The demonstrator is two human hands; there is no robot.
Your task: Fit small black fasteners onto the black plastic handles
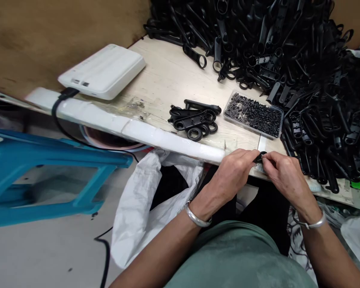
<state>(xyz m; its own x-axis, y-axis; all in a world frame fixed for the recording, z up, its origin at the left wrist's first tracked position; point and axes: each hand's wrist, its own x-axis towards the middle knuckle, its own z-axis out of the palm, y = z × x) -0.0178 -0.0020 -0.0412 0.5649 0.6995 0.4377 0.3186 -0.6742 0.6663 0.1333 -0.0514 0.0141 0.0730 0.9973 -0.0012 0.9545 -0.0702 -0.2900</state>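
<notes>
The left hand (pixel 235 172), fingers pinched together, grips a black part (pixel 260 157) at the table's (pixel 168 70) near edge, right of a small cluster of black pieces (pixel 195 120) and below the tray of tiny black bits (pixel 253 114). The right hand (pixel 283 172) pinches at the same part from its other side.

Soft, even indoor light, seemingly from above, pale glare on the white box (pixel 103 70), faint shadow beneath it, black pile (pixel 258 44) losing detail, blue stool (pixel 48 172) blurred, wide-angle stretching toward the edges
</notes>
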